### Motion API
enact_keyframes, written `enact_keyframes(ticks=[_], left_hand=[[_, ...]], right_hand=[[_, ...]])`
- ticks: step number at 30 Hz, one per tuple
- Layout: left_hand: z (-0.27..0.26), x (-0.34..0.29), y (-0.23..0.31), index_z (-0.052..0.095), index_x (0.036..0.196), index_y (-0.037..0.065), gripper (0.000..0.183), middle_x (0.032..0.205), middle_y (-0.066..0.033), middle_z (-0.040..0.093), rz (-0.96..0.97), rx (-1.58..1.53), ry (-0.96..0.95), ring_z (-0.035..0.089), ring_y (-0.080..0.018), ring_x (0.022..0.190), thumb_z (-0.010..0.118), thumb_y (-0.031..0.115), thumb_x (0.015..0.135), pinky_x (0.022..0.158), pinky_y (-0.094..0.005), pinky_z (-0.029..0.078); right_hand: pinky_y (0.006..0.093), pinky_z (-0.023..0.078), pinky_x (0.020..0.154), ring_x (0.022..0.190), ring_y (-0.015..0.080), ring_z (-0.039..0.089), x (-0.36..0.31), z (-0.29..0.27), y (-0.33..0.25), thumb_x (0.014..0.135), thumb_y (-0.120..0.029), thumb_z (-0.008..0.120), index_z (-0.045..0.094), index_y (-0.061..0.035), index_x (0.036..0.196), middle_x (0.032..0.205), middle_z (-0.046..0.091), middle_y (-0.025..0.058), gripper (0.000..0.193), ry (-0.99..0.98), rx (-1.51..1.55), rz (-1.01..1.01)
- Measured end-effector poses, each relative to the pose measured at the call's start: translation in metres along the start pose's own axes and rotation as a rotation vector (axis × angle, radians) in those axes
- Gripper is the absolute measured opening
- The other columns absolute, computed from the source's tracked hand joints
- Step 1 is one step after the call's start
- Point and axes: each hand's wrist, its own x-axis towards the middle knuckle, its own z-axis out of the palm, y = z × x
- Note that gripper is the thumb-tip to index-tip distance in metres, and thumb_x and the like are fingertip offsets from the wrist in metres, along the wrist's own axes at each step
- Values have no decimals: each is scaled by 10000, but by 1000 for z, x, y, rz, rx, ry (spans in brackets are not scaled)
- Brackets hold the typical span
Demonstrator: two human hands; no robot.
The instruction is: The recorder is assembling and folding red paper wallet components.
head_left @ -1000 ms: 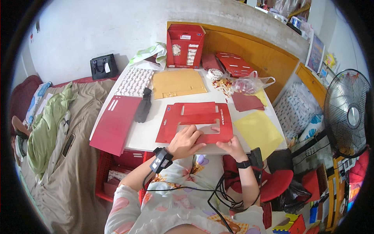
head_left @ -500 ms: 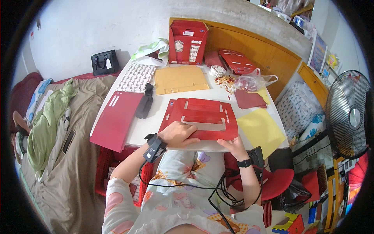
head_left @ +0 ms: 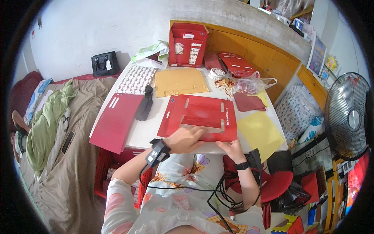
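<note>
A flat red cardboard package blank [head_left: 175,113] with cut slots and a hang hole lies at the near edge of the white table [head_left: 142,134]. My left hand [head_left: 186,139] rests over its lower slot, fingers stretched to the right across the flap. At the near right corner, my right hand [head_left: 232,150] pinches the card's edge, thumb on top and the other fingers partly hidden. Left of the blank are dark red card sheets [head_left: 116,123] and a dark grey glove-like item [head_left: 145,103]. A yellow sheet [head_left: 261,132] lies to its right.
Behind are a brown cardboard piece [head_left: 181,82], a white patterned sheet [head_left: 136,79] and an upright red display box [head_left: 189,45]. Small scraps [head_left: 226,85], a clear plastic bag [head_left: 253,84] and dark red cards [head_left: 250,102] sit at right. A fan [head_left: 348,117] stands beyond; black cables [head_left: 222,191] cross my lap.
My left hand has moved slightly right and nearer, its fingers now lower over the slot. Less of the pale opening shows. My right hand keeps its place at the corner.
</note>
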Motion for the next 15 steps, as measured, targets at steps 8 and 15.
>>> enact_keyframes(ticks=[8, 15], left_hand=[[18, 11, 14, 418, 1248, 7, 453, 946, -161, 534, -95, -161, -33, 575, -336, 842, 564, 161, 848, 711, -401, 483], [33, 9, 5, 464, 1187, -19, 419, 848, -121, 532, -68, 114, -28, 595, -275, 775, 578, 160, 826, 639, -358, 504]], right_hand=[[274, 466, 815, 885, 114, 597, 1, 6, -1, 768, -58, 717, 593, -15, 1046, 984, 656, 44, 307, -36, -40, 35], [294, 455, 793, 898, 151, 583, -3, -11, 14, 746, -65, 728, 610, -20, 992, 982, 636, 56, 277, 128, -319, -105]])
